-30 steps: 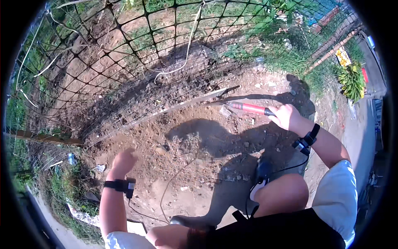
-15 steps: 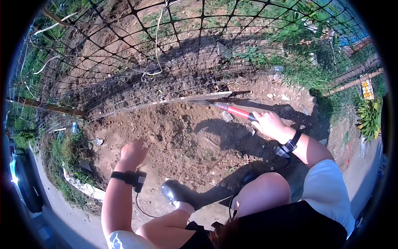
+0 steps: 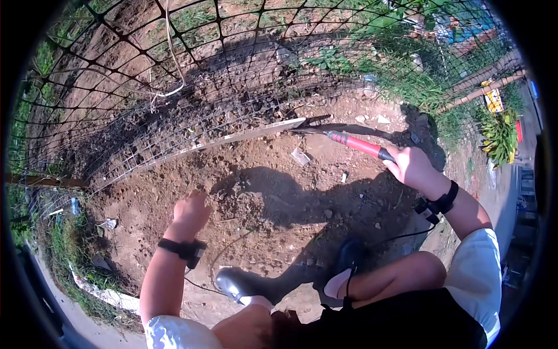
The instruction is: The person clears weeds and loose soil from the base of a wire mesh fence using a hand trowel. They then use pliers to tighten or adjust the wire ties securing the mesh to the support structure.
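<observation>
Right of centre: right hand (image 3: 410, 167) wrapped tight round red-handled tool (image 3: 356, 143), blade end aimed at the plank (image 3: 244, 136) along wire fence (image 3: 174, 75). Lower left: left hand (image 3: 190, 210) empty over soil (image 3: 261, 198), fingers seemingly curled, probably for balance.

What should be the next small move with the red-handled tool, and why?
Probably draw the blade back toward the feet, raking soil. The right hand grips the red-handled tool, its metal end reaching the ground beside the wire fence. The left hand hovers empty over loose soil.
</observation>
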Available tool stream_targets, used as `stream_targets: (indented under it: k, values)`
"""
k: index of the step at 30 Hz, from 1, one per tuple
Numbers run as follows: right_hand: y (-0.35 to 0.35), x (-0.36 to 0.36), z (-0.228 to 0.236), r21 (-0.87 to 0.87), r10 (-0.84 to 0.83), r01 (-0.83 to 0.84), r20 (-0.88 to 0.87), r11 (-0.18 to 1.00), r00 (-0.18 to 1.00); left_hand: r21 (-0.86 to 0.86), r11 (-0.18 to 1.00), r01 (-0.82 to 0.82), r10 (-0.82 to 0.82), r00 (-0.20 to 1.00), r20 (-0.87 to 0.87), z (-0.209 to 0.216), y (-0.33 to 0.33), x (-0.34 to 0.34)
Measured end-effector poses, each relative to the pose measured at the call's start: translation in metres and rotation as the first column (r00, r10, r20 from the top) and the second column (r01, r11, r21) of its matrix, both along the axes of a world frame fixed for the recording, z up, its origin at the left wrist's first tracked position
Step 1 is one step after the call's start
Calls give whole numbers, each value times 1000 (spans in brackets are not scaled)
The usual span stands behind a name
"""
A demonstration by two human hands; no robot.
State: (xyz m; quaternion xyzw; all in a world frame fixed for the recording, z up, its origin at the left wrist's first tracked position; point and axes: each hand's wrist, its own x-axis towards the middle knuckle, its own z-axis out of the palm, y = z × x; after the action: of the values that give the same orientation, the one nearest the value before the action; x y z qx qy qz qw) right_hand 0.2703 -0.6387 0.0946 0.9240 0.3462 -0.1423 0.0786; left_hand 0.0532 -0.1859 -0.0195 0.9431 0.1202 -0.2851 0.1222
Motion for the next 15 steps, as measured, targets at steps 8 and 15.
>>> stream_targets:
  k: [8,15]
  values:
    - [17,-8,13,202,41,-14,-132,979,990,8,1000,11,-11,999,-34,19,-3,8]
    - [54,-11,4,208,239,-218,-82,954,968,17,999,-36,37,999,-39,2,6,12]
